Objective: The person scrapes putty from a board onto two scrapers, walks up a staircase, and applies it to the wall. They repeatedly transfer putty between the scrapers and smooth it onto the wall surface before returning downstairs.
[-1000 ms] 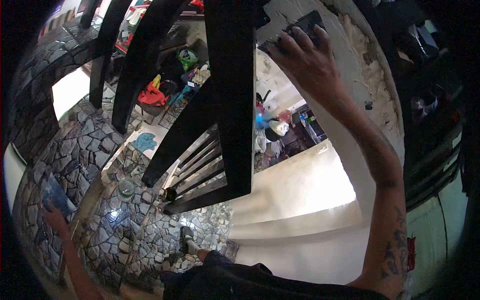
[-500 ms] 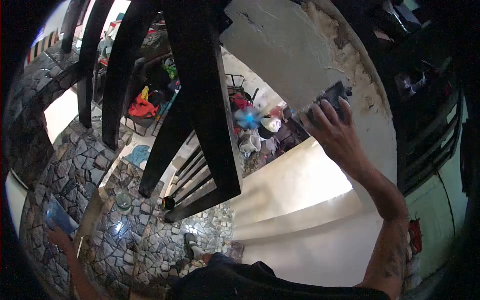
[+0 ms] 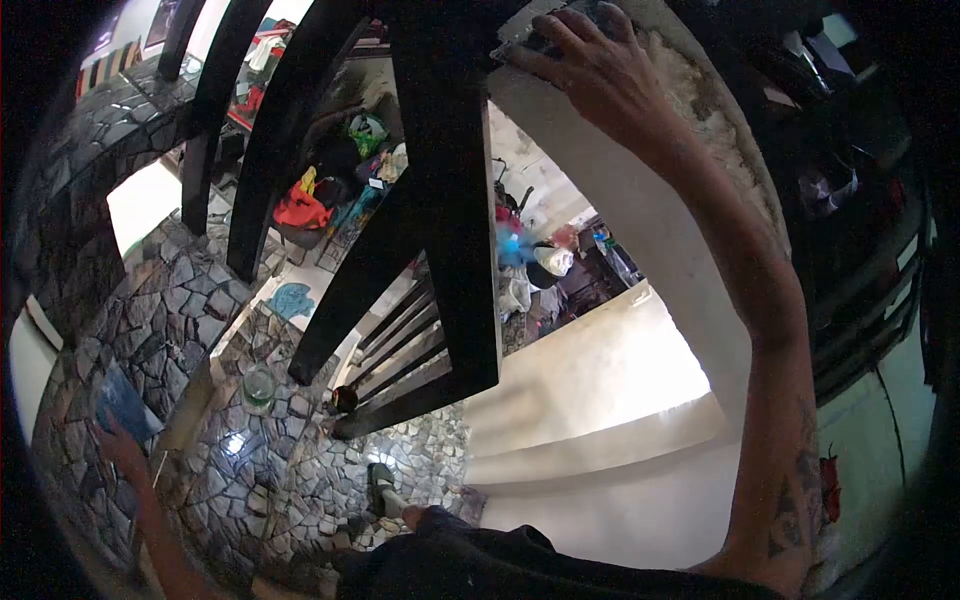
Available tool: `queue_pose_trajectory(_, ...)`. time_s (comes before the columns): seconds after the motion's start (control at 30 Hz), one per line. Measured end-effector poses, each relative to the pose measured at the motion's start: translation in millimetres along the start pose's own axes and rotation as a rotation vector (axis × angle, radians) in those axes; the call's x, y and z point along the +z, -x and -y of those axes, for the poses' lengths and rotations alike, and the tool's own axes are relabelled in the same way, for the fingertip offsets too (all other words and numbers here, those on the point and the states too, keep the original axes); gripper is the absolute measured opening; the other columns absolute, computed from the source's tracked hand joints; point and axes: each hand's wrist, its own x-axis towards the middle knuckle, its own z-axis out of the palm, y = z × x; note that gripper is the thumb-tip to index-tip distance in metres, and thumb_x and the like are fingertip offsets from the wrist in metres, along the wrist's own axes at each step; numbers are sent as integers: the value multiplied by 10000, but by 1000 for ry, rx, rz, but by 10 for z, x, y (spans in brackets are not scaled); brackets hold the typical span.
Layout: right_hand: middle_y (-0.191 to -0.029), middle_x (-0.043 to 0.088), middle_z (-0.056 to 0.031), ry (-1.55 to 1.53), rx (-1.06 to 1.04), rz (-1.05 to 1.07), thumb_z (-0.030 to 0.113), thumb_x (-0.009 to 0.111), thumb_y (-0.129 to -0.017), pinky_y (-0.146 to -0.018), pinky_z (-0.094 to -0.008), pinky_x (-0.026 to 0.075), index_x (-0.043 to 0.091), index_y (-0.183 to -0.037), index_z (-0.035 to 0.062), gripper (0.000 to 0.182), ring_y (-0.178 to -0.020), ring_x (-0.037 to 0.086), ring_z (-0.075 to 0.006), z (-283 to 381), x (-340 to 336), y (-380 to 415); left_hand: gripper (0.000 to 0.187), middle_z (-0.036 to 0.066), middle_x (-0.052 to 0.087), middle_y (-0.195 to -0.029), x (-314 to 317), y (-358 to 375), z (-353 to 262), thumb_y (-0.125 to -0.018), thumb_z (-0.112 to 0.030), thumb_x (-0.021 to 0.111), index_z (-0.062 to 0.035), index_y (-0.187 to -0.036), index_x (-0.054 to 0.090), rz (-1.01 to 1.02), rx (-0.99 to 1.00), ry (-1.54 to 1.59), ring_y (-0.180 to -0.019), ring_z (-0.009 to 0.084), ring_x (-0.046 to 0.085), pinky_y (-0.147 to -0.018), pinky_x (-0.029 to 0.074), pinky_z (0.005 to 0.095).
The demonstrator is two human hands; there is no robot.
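Note:
High up near the top edge, my right hand (image 3: 590, 60) is closed around a dark, flat block (image 3: 545, 38) pressed against the grey plastered wall (image 3: 600, 170). The fingers cover much of the block. At the lower left, my left hand (image 3: 122, 452) holds a flat bluish-grey sheet or plate (image 3: 128, 402) by its near edge. Rough, crumbly plaster (image 3: 690, 95) runs along the outer side of the wall, right of my right forearm.
Thick black slanted bars (image 3: 445, 200) stand in the middle. Behind them are a red-orange cloth (image 3: 303, 205) and piled items (image 3: 550, 262). A glass-like round object (image 3: 258, 388) sits on the stone-patterned surface. My sandalled foot (image 3: 380, 477) is below.
My right hand has moved up and to the left along the wall with the dark block, and the arm is more stretched. My left hand has shifted slightly. The view has moved a little.

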Motion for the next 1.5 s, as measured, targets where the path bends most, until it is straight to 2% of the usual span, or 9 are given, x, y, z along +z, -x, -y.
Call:
queue_pose_trajectory(0.3,-1239,464,-48,218,46,165,56,592,-762,-1015,-476,233,495,-1246,302,552,-1204,408,-211,182,108,511,581,254,455,-1256,-20,-139,29,-913,-412,449,26,-1290,390,64,-73,84,-1118,398,477,-935,383,479)
queue_pose_trajectory(0.8,-1267,376,-68,8,234,544,98,618,-735,-1067,-508,162,449,-1268,305,597,-1252,327,-227,342,-637,2925,537,242,442,-1249,-144,-100,-364,-892,-319,483,27,-1286,366,-91,-26,95,-1097,361,483,-914,400,459)
queue_pose_trajectory(0.97,-1211,463,-101,-205,411,492,106,629,-750,-1063,-505,202,500,-1217,266,510,-1186,423,-252,586,-1354,3767,508,235,447,-1237,-1018,516,-1245,-883,-276,489,30,-1273,375,-228,129,268,-1089,343,486,-915,401,445)
queue_pose_trajectory(1.07,-1202,494,-114,-841,998,192,153,580,-776,-983,-473,335,526,-1199,185,428,-1103,483,-300,1059,-1751,4276,491,231,450,-1230,-1582,1159,-2150,-878,-250,493,32,-1265,381,-234,294,478,-1084,332,487,-916,401,436)
queue_pose_trajectory(1.2,-1206,478,-152,-1495,1948,-658,69,707,-663,-973,-354,353,404,-1278,16,688,-1108,477,-253,2395,-1759,4970,470,225,455,-1220,-2279,2143,-3100,-871,-215,498,34,-1254,388,-16,523,759,-1077,318,490,-918,402,425)
queue_pose_trajectory(1.27,-1142,509,-133,-1728,2157,-1252,47,714,-660,-934,-330,382,322,-1329,15,776,-1013,520,-221,2721,-1609,4807,460,223,457,-1216,-2565,2585,-3520,-867,-197,500,35,-1249,392,188,604,888,-1073,310,491,-919,402,419)
queue_pose_trajectory(1.33,-1074,557,-140,-1284,1900,-705,-17,697,-591,-841,-327,431,544,-1032,16,467,-901,571,-232,3233,-1499,4975,450,220,459,-1211,-2844,3027,-3956,-863,-180,502,36,-1243,396,467,621,1008,-1070,303,492,-919,402,413)
queue_pose_trajectory(1.43,-989,593,-149,-1405,2354,-216,-58,681,-555,-733,-323,459,653,-736,0,193,-770,600,-239,3456,-1493,4966,500,134,486,-1112,-2920,3638,-4785,-713,25,585,5,-1186,424,995,422,1363,-1016,221,498,-919,401,347)
queue_pose_trajectory(1.5,-982,582,-149,-1209,1937,-421,-54,675,-581,-803,-318,440,604,-885,-2,317,-875,574,-241,3626,-1322,5017,617,126,464,-1139,-3238,4056,-5345,-670,89,639,-17,-1221,383,1154,431,1430,-1063,214,478,-934,390,317)
